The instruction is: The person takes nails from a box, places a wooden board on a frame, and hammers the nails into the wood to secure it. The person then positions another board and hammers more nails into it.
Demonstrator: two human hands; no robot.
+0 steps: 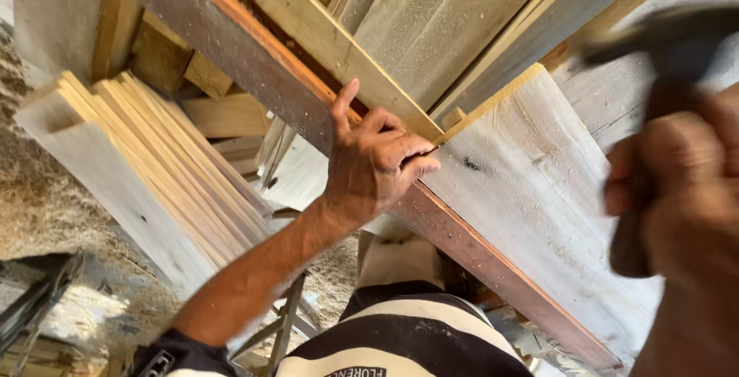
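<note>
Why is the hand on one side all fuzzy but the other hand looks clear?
In the head view, the right hand and the dark hammer it grips are smeared by motion blur and sit very close to the camera; the left hand, pinching at the edge of a pale board, is sharp; daylight falls evenly, with soft shadows under the stacked planks.

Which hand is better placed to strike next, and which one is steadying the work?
Right. The right hand grips the dark hammer, raised and motion-blurred above the pale grey wooden board. The left hand is pinched at that board's corner by the reddish wooden rail, so it likely steadies.
</note>
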